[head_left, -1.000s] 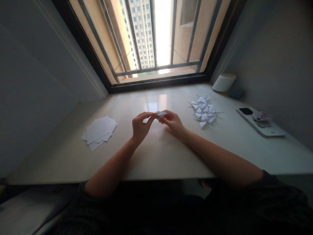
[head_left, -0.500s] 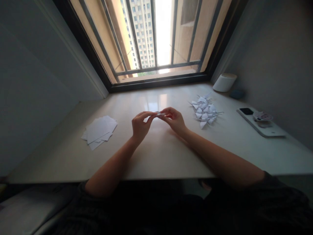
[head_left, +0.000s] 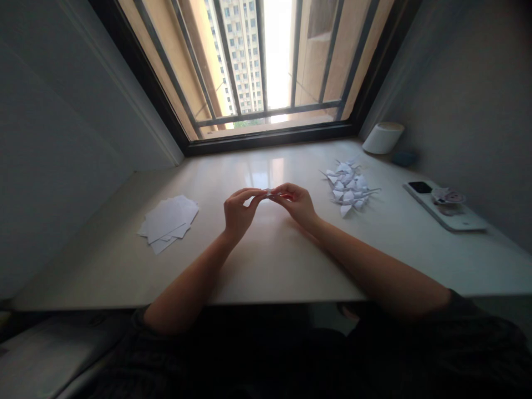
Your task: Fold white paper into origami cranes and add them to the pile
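Note:
Between my fingertips is a small folded piece of white paper (head_left: 269, 193), held just above the table and mostly covered by the fingers. My left hand (head_left: 241, 210) pinches its left end between thumb and fingers. From the other side, my right hand (head_left: 297, 204) pinches the right end, its fingers curled. The two hands nearly meet at the paper. Left of them lies a loose stack of white paper sheets (head_left: 168, 219). On the right is a pile of folded white paper pieces with thin pointed ends (head_left: 348, 187).
The pale table (head_left: 266, 266) runs up to a barred window (head_left: 266, 133). At the back right stands a white cylindrical object (head_left: 383, 138), with a small dark object (head_left: 404, 158) beside it. A white phone (head_left: 457, 221) with a round grip lies near the right wall.
Both hands stay almost in the same place, with only a slight shift of the fingers at the paper. The view has tilted very slightly.

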`<action>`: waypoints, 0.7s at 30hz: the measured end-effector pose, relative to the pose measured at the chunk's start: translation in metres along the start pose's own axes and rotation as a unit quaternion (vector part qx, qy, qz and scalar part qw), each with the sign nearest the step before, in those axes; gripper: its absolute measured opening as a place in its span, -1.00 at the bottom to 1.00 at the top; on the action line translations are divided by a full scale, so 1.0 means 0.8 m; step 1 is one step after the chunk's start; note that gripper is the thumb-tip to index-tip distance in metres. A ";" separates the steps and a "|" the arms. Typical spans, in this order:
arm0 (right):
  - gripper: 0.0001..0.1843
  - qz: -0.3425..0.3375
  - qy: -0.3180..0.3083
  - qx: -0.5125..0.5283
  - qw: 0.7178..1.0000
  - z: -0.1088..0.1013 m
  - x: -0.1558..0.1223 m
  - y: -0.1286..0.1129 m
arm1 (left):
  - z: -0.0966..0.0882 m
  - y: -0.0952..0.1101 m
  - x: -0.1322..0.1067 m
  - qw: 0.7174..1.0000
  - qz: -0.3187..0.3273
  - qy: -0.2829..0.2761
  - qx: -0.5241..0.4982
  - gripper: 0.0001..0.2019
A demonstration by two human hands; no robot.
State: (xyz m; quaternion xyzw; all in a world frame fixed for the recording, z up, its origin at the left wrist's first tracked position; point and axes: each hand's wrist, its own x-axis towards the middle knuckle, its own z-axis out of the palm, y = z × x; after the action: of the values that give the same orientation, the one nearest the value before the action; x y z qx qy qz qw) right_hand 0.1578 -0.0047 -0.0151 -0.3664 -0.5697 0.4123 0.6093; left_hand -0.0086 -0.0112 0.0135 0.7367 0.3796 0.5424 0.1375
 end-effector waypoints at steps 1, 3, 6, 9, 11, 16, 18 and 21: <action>-0.71 0.002 0.002 0.002 1.000 0.000 0.000 0.000 | 0.000 0.000 0.000 1.000 0.010 0.002 0.005 -0.90; -0.71 0.007 0.007 0.013 1.000 0.000 0.000 0.002 | 0.000 0.000 0.000 0.999 0.028 0.011 0.012 -0.91; -0.68 0.014 0.014 0.039 0.999 0.001 0.001 0.004 | 0.001 0.000 0.000 0.999 0.035 0.023 0.016 -0.92; -0.65 0.025 0.020 0.057 0.998 0.002 0.002 0.005 | 0.002 0.001 0.000 0.999 0.035 0.025 0.008 -0.91; -0.65 0.031 0.021 0.066 0.997 0.002 0.001 0.005 | 0.001 0.002 -0.001 0.999 0.033 0.023 0.000 -0.91; -0.69 0.036 0.017 0.060 0.997 0.004 -0.001 0.000 | 0.003 0.000 -0.002 0.999 -0.017 0.026 -0.036 -0.84; -0.70 0.020 0.015 0.031 0.999 0.005 -0.002 -0.004 | 0.003 -0.003 -0.001 0.997 -0.047 0.022 -0.049 -0.77; -0.71 -0.012 0.016 -0.023 1.000 0.005 -0.003 -0.010 | 0.003 -0.007 0.001 0.995 -0.074 0.002 -0.067 -0.72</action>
State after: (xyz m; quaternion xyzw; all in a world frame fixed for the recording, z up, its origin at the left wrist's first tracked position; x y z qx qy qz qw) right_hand 0.1541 -0.0102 -0.0085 -0.3795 -0.5737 0.3859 0.6147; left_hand -0.0088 -0.0063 0.0097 0.6948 0.3961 0.5563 0.2255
